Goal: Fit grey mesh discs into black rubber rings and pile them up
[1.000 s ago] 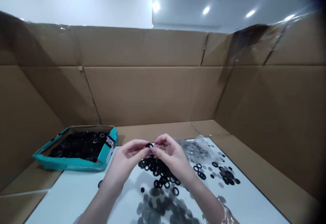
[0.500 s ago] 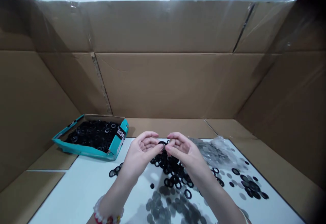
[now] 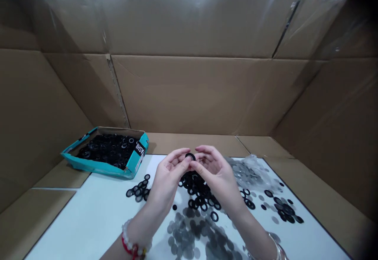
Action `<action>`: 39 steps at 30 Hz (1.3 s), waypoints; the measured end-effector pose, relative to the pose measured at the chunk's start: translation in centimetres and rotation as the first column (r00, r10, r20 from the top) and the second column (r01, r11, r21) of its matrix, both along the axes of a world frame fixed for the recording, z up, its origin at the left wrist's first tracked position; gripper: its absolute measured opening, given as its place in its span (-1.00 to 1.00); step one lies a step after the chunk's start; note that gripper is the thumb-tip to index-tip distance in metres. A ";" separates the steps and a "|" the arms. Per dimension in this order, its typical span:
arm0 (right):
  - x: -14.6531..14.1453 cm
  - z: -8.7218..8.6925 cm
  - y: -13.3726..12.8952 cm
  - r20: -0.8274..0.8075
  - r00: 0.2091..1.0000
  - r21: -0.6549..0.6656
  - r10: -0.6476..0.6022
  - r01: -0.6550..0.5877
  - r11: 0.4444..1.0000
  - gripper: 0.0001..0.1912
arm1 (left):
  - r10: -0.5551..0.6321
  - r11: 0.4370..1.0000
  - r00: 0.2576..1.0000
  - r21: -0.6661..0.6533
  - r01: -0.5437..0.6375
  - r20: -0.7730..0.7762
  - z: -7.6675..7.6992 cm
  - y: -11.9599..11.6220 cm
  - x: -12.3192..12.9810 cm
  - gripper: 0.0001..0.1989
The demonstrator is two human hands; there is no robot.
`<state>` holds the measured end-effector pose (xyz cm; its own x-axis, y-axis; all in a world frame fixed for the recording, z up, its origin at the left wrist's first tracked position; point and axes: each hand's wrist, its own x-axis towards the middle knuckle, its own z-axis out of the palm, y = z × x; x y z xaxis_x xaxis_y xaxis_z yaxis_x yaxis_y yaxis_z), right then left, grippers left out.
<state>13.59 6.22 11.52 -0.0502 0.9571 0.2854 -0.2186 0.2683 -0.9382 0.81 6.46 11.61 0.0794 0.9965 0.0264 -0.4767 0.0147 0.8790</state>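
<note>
A black ring [image 3: 190, 156] is held up between both hands, above a pile of black rings [image 3: 197, 187] on the white surface. My left hand [image 3: 173, 171] pinches the ring at its left side, thumb against its lower edge. My right hand [image 3: 212, 167] has its thumb and fingers closed at the ring's right side. Below the hands lie many grey translucent discs [image 3: 184, 238]. A small group of rings [image 3: 138, 191] lies left of my left wrist.
A teal-edged box [image 3: 102, 167] full of black rings stands at the back left. Behind my right hand lies a clear plastic bag [image 3: 251, 171] with grey discs. Dark discs [image 3: 288, 210] are at the right. Cardboard walls [image 3: 189, 94] surround the white surface [image 3: 88, 216].
Both hands have risen slightly, and the ring between them now shows more fully. The view has shifted a little, uncovering more of the small ring group at the left.
</note>
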 end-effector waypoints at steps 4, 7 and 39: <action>1.1 0.7 0.2 0.088 0.992 -0.020 0.095 -0.094 0.995 -0.59 | -0.146 0.971 0.936 0.134 0.198 -0.320 0.8 0.3 -1.7 -0.83; 1.7 1.0 0.3 0.144 0.977 -0.063 0.160 -0.152 0.986 -0.56 | -0.113 0.941 0.861 0.225 0.253 -0.496 1.1 0.5 -2.7 -0.89; 1.3 -0.2 -0.1 0.258 0.963 0.172 -0.075 0.031 0.985 -0.74 | -0.073 0.997 0.988 0.009 0.075 -0.139 -0.5 -0.1 -0.2 -0.79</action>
<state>14.89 6.13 11.33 -0.0947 0.9013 0.4227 0.0483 0.4283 -0.9023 0.57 6.33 11.07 0.1563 0.9874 0.0243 -0.3480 0.0320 0.9369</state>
